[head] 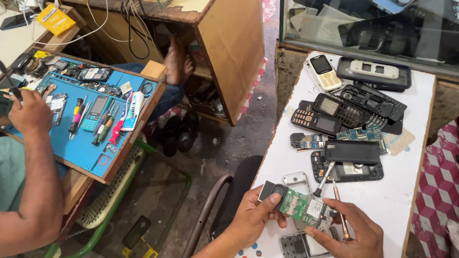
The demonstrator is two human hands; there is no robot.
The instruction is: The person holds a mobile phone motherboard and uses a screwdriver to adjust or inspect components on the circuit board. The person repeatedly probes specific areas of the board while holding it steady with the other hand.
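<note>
Now, hands: left hand (256,212) and right hand (355,239) both grip one green circuit board (305,208) just above the desk (396,190); right also pinches a thin tool (340,212).
Phones: about six, whole or opened, piled behind the board; one bare frame (300,247) under the hands.
Desk: white, narrow, glass case (402,24) at its far end.
Co-worker: one, two hands (26,111) over a blue mat (84,147) of tools.
Floor: grey concrete.
</note>
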